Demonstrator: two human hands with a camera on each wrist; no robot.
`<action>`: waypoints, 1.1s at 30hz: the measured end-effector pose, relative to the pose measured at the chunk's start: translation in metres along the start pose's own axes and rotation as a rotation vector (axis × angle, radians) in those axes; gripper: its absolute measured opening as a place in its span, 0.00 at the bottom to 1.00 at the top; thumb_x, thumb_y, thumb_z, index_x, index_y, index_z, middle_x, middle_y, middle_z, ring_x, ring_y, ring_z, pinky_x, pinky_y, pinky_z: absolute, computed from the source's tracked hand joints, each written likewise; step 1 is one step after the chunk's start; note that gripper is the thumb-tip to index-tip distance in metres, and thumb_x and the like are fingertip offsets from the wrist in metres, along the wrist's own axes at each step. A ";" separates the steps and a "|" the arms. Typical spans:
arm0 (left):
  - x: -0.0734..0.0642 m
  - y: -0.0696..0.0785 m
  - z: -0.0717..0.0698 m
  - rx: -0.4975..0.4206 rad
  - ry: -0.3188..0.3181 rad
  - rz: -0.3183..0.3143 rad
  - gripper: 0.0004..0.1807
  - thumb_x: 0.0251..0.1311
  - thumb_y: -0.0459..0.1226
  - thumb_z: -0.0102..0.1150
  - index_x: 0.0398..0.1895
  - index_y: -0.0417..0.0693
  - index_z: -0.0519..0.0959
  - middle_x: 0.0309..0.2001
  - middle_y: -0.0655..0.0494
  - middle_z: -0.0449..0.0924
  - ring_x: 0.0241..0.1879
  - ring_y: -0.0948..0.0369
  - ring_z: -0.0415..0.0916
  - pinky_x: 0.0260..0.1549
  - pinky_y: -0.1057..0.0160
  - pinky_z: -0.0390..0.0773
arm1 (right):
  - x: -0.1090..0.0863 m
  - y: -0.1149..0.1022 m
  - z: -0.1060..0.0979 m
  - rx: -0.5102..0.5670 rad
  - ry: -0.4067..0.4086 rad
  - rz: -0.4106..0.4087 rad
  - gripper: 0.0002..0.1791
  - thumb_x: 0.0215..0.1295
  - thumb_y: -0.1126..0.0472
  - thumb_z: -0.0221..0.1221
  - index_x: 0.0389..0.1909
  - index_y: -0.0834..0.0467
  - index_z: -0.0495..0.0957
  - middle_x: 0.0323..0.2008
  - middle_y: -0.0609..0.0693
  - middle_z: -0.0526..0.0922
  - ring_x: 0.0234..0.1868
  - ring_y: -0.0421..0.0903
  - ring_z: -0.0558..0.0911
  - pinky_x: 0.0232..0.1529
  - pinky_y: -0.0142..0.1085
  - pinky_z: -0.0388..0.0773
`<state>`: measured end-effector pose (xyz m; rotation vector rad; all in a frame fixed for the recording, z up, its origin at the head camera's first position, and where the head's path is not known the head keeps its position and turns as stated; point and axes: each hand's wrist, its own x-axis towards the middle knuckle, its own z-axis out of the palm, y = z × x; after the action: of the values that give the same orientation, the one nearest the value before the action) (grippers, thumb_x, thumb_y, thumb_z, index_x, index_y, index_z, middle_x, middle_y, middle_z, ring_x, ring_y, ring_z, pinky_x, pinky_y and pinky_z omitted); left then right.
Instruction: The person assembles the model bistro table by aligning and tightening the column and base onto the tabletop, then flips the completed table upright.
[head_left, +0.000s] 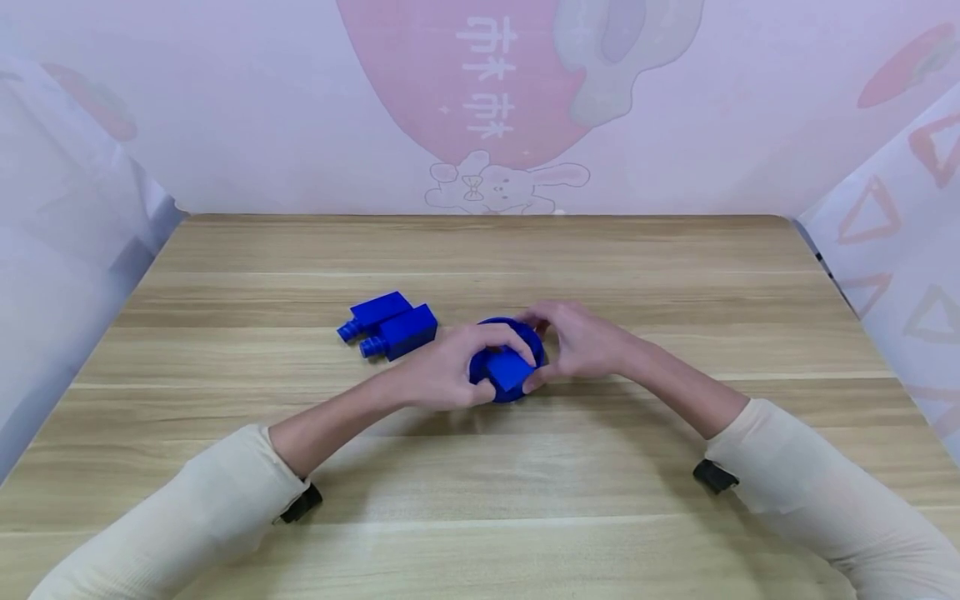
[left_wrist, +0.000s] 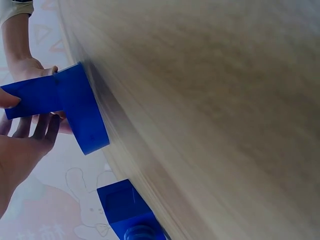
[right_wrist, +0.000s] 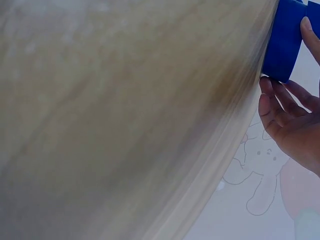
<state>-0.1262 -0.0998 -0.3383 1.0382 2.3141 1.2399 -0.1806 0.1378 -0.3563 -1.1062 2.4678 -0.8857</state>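
A blue rectangular block (left_wrist: pixel 37 95) stands upright in a shallow round blue dish (left_wrist: pixel 82 110) on the table. Thumb and fingers of my left hand (head_left: pixel 453 367) pinch the upper part of the block, whose top face (head_left: pixel 510 369) shows in the head view. From the right side, my right hand (head_left: pixel 588 342) holds the dish, thumb at the near rim and fingers round the far side. The right wrist view shows the dish's side wall (right_wrist: pixel 282 42) with fingertips right at it. The block's lower end is hidden inside the dish.
Left of the hands, two blue blocks with threaded ends lie side by side, the farther block (head_left: pixel 381 310) and the nearer block (head_left: pixel 408 332). They rest on a wood-grain table (head_left: pixel 480 483). A printed curtain (head_left: pixel 262 108) hangs behind the table's back edge.
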 end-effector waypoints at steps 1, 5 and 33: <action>0.000 0.000 0.000 0.009 -0.004 0.011 0.25 0.54 0.26 0.60 0.56 0.53 0.80 0.65 0.47 0.75 0.58 0.48 0.75 0.51 0.55 0.81 | 0.000 0.000 0.000 -0.001 0.001 -0.002 0.46 0.44 0.50 0.84 0.63 0.66 0.77 0.53 0.53 0.84 0.51 0.50 0.82 0.56 0.46 0.81; -0.001 -0.001 0.001 0.043 0.016 0.061 0.27 0.55 0.32 0.72 0.60 0.51 0.78 0.65 0.48 0.75 0.61 0.50 0.74 0.56 0.52 0.80 | 0.000 0.001 0.000 -0.002 0.002 -0.016 0.45 0.44 0.51 0.84 0.62 0.65 0.77 0.52 0.52 0.85 0.50 0.48 0.83 0.56 0.45 0.82; -0.009 -0.004 -0.009 0.025 0.060 0.069 0.27 0.52 0.27 0.76 0.57 0.41 0.81 0.60 0.47 0.82 0.62 0.52 0.77 0.58 0.53 0.81 | 0.000 0.000 0.000 -0.030 0.000 0.007 0.45 0.43 0.50 0.84 0.61 0.67 0.78 0.51 0.54 0.85 0.50 0.50 0.82 0.56 0.45 0.81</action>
<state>-0.1269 -0.1127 -0.3367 1.1124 2.3629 1.2875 -0.1809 0.1378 -0.3564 -1.1063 2.4914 -0.8497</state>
